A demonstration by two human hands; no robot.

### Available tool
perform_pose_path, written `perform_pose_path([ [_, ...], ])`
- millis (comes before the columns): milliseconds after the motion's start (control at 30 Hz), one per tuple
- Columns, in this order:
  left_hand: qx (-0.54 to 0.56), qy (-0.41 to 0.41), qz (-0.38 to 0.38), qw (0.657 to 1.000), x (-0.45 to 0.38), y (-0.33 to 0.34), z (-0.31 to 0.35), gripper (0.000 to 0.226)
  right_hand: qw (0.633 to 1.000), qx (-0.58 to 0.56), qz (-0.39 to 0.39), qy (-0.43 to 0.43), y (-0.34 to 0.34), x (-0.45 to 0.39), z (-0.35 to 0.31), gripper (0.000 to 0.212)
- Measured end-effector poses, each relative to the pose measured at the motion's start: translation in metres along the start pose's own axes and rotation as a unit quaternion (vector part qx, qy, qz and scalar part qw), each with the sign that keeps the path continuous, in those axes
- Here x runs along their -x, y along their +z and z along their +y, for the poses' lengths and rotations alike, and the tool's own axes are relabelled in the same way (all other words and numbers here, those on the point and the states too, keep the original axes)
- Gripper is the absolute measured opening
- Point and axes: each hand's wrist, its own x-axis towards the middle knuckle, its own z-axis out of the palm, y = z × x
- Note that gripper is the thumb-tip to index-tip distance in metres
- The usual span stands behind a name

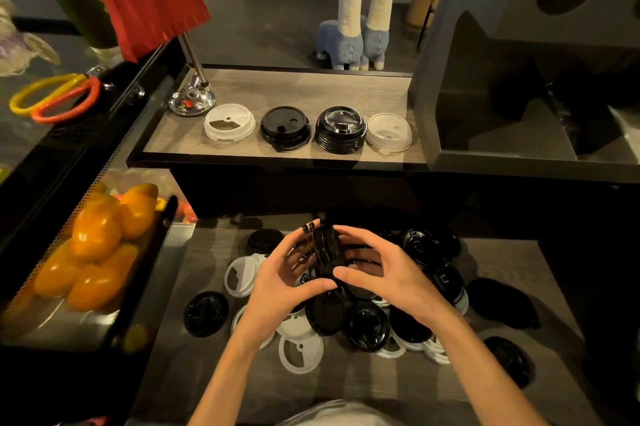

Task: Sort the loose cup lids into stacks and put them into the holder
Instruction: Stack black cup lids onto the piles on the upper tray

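Black lids (pixel 325 252) upright, gripped between hands (pixel 343 273)

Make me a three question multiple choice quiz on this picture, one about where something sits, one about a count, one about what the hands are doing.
1. Where is the tall black lid stack on the upper shelf?
A. At the far left end
B. Between the flat black lid and the right-hand clear lid
C. On the lower counter

2. How many lid groups stand in the row on the upper shelf?
A. Two
B. Four
C. Six

3. What are the left hand and right hand doing?
A. Resting flat on the counter
B. Holding scissors
C. Gripping a bunch of black lids between them

Answers:
1 B, a black lid lies on its left and a clear one on its right.
2 B, the row runs clear, black, black stack, clear.
3 C, both hands' fingers curl round the black lids above the loose pile.
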Motion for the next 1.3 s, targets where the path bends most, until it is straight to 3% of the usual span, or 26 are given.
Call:
perform_pose_path([
  [467,-0.059,0.061,0.015,0.996,-0.009,-0.016,0.032,0.090,0.997,-0.035,-0.067,-0.008,-0.003,-0.024,-0.028,0.067],
  [600,-0.095,0.109,0.020,0.989,-0.021,-0.029,0.052,0.089,0.988,-0.111,-0.107,0.034,-0.004,-0.044,-0.055,0.058],
  [867,-0.136,0.198,0.039,0.970,-0.054,-0.052,0.089,0.097,0.993,-0.055,-0.105,0.001,-0.005,-0.085,-0.118,0.056],
  [1000,-0.147,0.186,0.061,0.970,-0.069,-0.069,0.098,0.096,0.993,0.056,-0.088,-0.057,-0.011,-0.116,-0.155,0.059],
  [1100,-0.116,0.117,0.131,0.978,-0.082,-0.077,0.090,0.059,0.972,0.216,-0.047,-0.084,-0.020,-0.152,-0.175,0.072],
  [1167,-0.088,0.056,0.178,0.979,-0.092,-0.079,0.083,0.040,0.931,0.348,-0.045,-0.099,-0.025,-0.178,-0.183,0.084],
  [1233,-0.072,0.017,0.197,0.978,-0.100,-0.082,0.079,0.035,0.878,0.459,-0.074,-0.108,-0.025,-0.197,-0.187,0.093],
  [1300,-0.050,-0.005,0.198,0.979,-0.106,-0.086,0.078,0.033,0.849,0.508,-0.102,-0.105,-0.025,-0.212,-0.188,0.094],
])
